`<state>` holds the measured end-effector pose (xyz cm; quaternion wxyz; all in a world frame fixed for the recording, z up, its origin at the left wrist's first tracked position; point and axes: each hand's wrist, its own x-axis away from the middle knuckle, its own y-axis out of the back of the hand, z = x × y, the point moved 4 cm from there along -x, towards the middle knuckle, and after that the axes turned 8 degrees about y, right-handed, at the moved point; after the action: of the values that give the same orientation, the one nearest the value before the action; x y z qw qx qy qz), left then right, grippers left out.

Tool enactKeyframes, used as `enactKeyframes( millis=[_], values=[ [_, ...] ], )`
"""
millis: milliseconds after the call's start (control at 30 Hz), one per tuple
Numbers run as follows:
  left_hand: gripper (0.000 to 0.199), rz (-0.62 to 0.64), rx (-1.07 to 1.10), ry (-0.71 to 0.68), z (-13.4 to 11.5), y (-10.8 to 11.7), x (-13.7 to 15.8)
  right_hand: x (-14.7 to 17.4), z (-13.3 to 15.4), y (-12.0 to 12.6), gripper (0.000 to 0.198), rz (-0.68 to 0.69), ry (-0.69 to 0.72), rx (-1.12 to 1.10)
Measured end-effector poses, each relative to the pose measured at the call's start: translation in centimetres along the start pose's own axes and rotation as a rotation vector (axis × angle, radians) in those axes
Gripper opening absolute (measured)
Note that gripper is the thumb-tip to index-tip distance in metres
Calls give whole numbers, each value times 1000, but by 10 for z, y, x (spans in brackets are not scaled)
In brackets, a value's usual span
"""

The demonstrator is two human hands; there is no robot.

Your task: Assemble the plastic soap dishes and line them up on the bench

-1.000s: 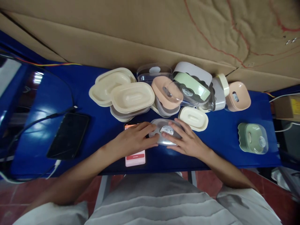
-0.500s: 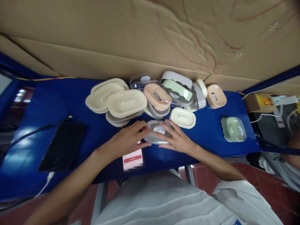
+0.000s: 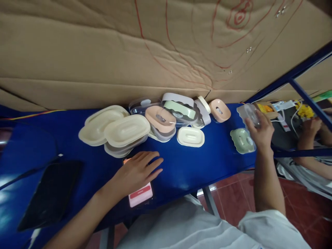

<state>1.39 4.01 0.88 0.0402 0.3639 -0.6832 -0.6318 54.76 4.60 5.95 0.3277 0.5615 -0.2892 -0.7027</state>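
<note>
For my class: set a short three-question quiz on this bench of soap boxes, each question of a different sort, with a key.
1. True or false: the right hand holds a clear lid above the green soap box.
2. Multiple choice: what lies under the left hand?
A. a black tablet
B. a phone with a pink screen
C. a cream tray
3. Fill in the missing word: the single cream soap box rests on the ____ table.

Key
1. true
2. B
3. blue
</note>
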Motion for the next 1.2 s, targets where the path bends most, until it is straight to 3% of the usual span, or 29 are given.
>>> enactKeyframes(
  millis=[67,133,233,367,467,567,667,733,867,1000,1100,1167,1200],
  values=[
    [19,11,11,1,0,-3,-1,-25,-35,-22,54,105,-109,-12],
    [18,15,25,18,1,-4,-2,-38,-52,-47,51,191,-153,-40],
    [17,30,38,33,1,-6,-4,-41,-55,-76,64,253,-166,-59],
    [16,64,28,30,1,-8,-4,-34,-50,-93,81,340,-168,-88],
    [15,77,12,27,1,-8,-4,-33,-47,-87,76,406,-137,-124],
    [14,71,8,24,0,-7,-5,-20,-41,-61,68,400,-120,-99],
    [13,54,6,20,0,-5,-5,20,-27,-21,73,277,-148,70],
    [13,44,-1,23,0,-4,-5,56,-16,-7,91,306,-174,156],
    [14,57,-23,3,0,-4,-3,98,-12,-7,91,309,-180,204],
    [13,69,-44,-10,-2,-4,-4,84,-15,-15,85,253,-99,211],
    [13,63,-49,1,-3,-3,-6,68,22,-12,54,80,26,166],
    [13,60,-56,9,-3,-2,-7,67,69,-17,37,17,157,-5],
    [13,62,-61,13,-3,-2,-8,69,97,-25,33,71,241,-114]
  ],
)
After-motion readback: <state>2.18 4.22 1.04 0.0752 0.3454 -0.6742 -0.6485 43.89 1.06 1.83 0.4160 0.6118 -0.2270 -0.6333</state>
